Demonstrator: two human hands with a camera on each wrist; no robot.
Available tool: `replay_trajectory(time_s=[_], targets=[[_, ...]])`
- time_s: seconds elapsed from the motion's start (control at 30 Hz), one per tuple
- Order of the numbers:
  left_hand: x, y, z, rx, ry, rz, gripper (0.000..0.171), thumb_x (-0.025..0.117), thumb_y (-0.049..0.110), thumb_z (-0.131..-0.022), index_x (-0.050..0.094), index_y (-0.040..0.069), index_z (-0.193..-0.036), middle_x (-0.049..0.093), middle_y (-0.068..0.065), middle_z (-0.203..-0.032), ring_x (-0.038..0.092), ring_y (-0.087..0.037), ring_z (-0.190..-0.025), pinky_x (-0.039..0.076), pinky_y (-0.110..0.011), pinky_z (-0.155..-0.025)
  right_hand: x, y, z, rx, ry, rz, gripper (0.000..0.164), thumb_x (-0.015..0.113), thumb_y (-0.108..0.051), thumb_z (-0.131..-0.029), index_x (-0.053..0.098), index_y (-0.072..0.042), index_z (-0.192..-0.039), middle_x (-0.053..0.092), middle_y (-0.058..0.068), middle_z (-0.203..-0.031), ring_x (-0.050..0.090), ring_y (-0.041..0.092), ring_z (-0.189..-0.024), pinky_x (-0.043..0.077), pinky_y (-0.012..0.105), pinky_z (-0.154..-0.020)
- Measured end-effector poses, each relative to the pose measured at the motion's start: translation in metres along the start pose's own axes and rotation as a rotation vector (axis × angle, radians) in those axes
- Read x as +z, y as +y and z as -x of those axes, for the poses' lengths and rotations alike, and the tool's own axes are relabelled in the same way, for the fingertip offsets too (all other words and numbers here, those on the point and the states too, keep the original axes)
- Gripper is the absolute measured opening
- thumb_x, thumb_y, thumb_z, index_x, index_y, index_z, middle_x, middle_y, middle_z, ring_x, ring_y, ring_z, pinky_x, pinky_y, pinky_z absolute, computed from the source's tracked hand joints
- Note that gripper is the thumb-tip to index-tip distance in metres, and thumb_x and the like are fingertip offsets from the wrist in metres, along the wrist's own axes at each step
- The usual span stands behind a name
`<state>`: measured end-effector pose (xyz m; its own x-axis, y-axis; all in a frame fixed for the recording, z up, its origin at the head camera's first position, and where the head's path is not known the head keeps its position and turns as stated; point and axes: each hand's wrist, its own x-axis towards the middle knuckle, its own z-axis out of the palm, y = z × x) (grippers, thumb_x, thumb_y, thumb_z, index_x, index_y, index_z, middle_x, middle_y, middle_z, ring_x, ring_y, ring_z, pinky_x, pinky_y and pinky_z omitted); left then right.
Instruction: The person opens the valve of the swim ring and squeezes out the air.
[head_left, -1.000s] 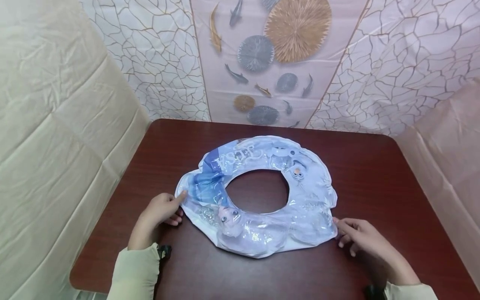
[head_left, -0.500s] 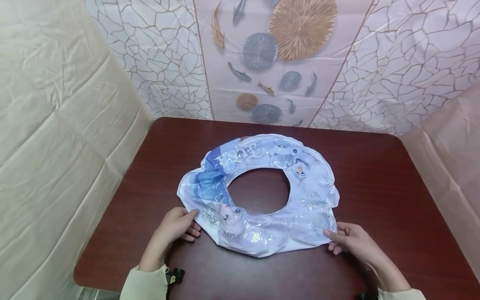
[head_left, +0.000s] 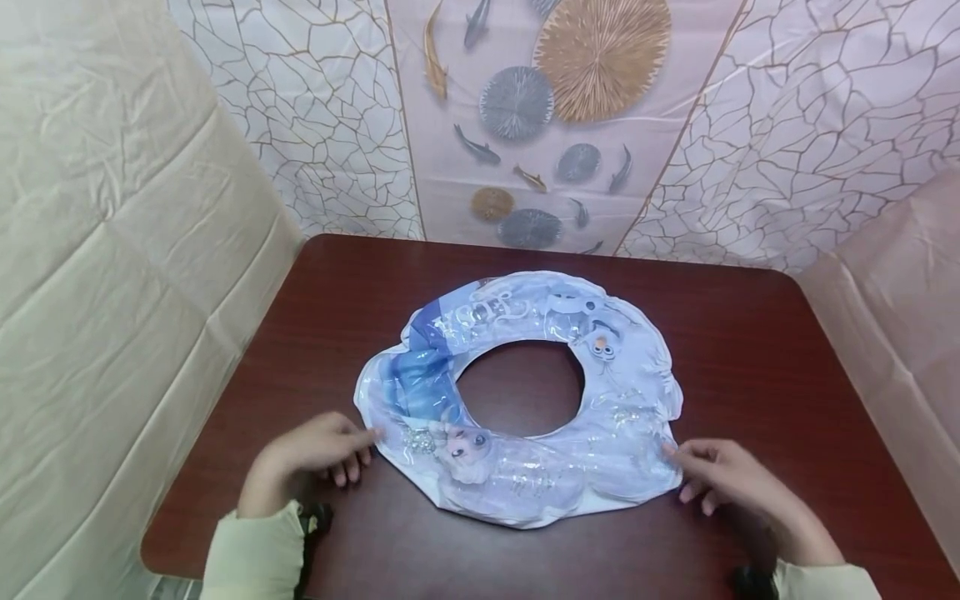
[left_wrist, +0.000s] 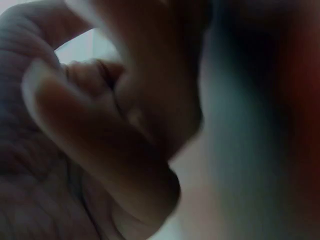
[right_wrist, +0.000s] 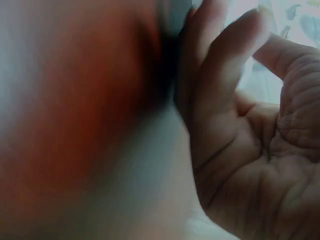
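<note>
A mostly deflated inflatable swim ring [head_left: 630,417] lies on the dark red-brown table, seen in the head view. It is pale blue and white, with printed cartoon figures, a blue patch and glittery clear plastic. At its lower left edge is my left hand [head_left: 318,446], one fingertip touching the rim and the other fingers hanging loosely beside it. My right hand [head_left: 731,475] pinches the lower right edge, thumb on top. The left wrist view shows the left hand's bent fingers [left_wrist: 115,150], blurred. In the right wrist view the right hand's fingertips [right_wrist: 252,30] are partly cut off.
The table [head_left: 750,350] has rounded far corners. A patterned cloth backdrop [head_left: 330,117] rises behind it. Cream quilted padding [head_left: 150,250] stands along the left side, and a beige cloth panel [head_left: 900,300] along the right.
My left hand has pulled back leftward from its grip on the ring's lower left edge. The ring has shifted slightly toward me and right, the right hand staying at its edge.
</note>
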<state>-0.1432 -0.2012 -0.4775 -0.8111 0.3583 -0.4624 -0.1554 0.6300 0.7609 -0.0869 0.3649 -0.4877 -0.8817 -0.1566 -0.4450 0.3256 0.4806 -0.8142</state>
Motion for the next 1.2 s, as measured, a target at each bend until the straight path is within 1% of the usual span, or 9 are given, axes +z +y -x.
replay_trajectory(time_s=[0.17, 0.23, 0.3, 0.4, 0.5, 0.7, 0.87, 1.03, 1.2], targets=[[-0.048, 0.025, -0.032, 0.072, 0.293, -0.355, 0.058, 0.050, 0.059, -0.100, 0.074, 0.006, -0.100, 0.071, -0.010, -0.090, 0.064, -0.027, -0.082, 0.051, -0.044, -0.076, -0.021, -0.021, -0.017, -0.039, 0.212, 0.236, 0.059, 0.050, -0.040, -0.106, 0.056, 0.018, -0.118, 0.070, 0.020, -0.094, 0.069, 0.026, -0.078, 0.058, 0.037, -0.060], [-0.056, 0.033, -0.057, 0.094, 0.385, -0.420, 0.055, 0.053, 0.056, -0.099, 0.073, 0.006, -0.108, 0.071, -0.012, -0.100, 0.063, -0.030, -0.093, 0.050, -0.048, -0.084, -0.024, -0.026, -0.029, -0.051, 0.210, 0.241, 0.059, 0.050, -0.037, -0.106, 0.054, 0.020, -0.121, 0.069, 0.022, -0.096, 0.070, 0.027, -0.081, 0.059, 0.036, -0.063], [-0.057, 0.038, -0.081, 0.100, 0.418, -0.403, 0.052, 0.058, 0.053, -0.098, 0.072, 0.004, -0.111, 0.071, -0.015, -0.107, 0.063, -0.033, -0.099, 0.050, -0.050, -0.089, -0.026, -0.028, -0.039, -0.058, 0.183, 0.203, 0.055, 0.052, -0.033, -0.106, 0.054, 0.021, -0.119, 0.067, 0.021, -0.093, 0.069, 0.028, -0.081, 0.060, 0.037, -0.065], [-0.052, 0.040, -0.108, 0.112, 0.387, -0.324, 0.043, 0.066, 0.044, -0.096, 0.073, 0.004, -0.109, 0.070, -0.014, -0.108, 0.063, -0.030, -0.099, 0.052, -0.047, -0.088, -0.025, -0.029, -0.052, -0.074, 0.182, 0.161, 0.046, 0.055, -0.028, -0.105, 0.055, 0.018, -0.113, 0.061, 0.015, -0.087, 0.066, 0.025, -0.077, 0.060, 0.037, -0.066], [-0.048, 0.041, -0.121, 0.135, 0.349, -0.267, 0.036, 0.068, 0.040, -0.095, 0.077, 0.006, -0.107, 0.071, -0.011, -0.107, 0.063, -0.027, -0.097, 0.052, -0.044, -0.086, -0.023, -0.029, -0.059, -0.089, 0.203, 0.122, 0.041, 0.054, -0.025, -0.106, 0.055, 0.016, -0.110, 0.059, 0.013, -0.086, 0.064, 0.022, -0.077, 0.060, 0.037, -0.065], [-0.044, 0.050, -0.121, 0.114, 0.415, -0.288, 0.027, 0.066, 0.036, -0.097, 0.078, 0.012, -0.097, 0.071, -0.006, -0.096, 0.062, -0.024, -0.085, 0.050, -0.040, -0.075, -0.027, -0.024, -0.065, -0.098, 0.274, 0.078, 0.040, 0.053, -0.026, -0.106, 0.056, 0.014, -0.110, 0.058, 0.015, -0.092, 0.063, 0.019, -0.077, 0.059, 0.035, -0.065], [-0.055, 0.050, -0.126, 0.089, 0.462, -0.332, 0.026, 0.061, 0.036, -0.098, 0.075, 0.015, -0.092, 0.067, -0.004, -0.087, 0.059, -0.024, -0.078, 0.045, -0.037, -0.066, -0.036, -0.017, -0.066, -0.080, 0.328, 0.079, 0.041, 0.059, -0.028, -0.103, 0.060, 0.012, -0.109, 0.060, 0.010, -0.088, 0.063, 0.016, -0.070, 0.058, 0.032, -0.064], [-0.070, 0.037, -0.131, 0.067, 0.394, -0.147, 0.026, 0.060, 0.023, -0.102, 0.074, 0.002, -0.101, 0.068, -0.013, -0.091, 0.066, -0.025, -0.080, 0.057, -0.035, -0.067, -0.041, -0.012, -0.065, -0.056, 0.328, 0.093, 0.044, 0.063, -0.030, -0.101, 0.063, 0.013, -0.111, 0.061, 0.006, -0.084, 0.063, 0.015, -0.069, 0.058, 0.031, -0.063], [-0.075, 0.030, -0.133, 0.033, 0.322, 0.036, 0.032, 0.058, 0.023, -0.103, 0.070, -0.005, -0.112, 0.067, -0.019, -0.105, 0.069, -0.029, -0.095, 0.059, -0.039, -0.075, -0.040, -0.011, -0.065, -0.048, 0.337, 0.131, 0.046, 0.066, -0.034, -0.098, 0.066, 0.011, -0.110, 0.063, 0.006, -0.082, 0.061, 0.016, -0.071, 0.057, 0.033, -0.061]])
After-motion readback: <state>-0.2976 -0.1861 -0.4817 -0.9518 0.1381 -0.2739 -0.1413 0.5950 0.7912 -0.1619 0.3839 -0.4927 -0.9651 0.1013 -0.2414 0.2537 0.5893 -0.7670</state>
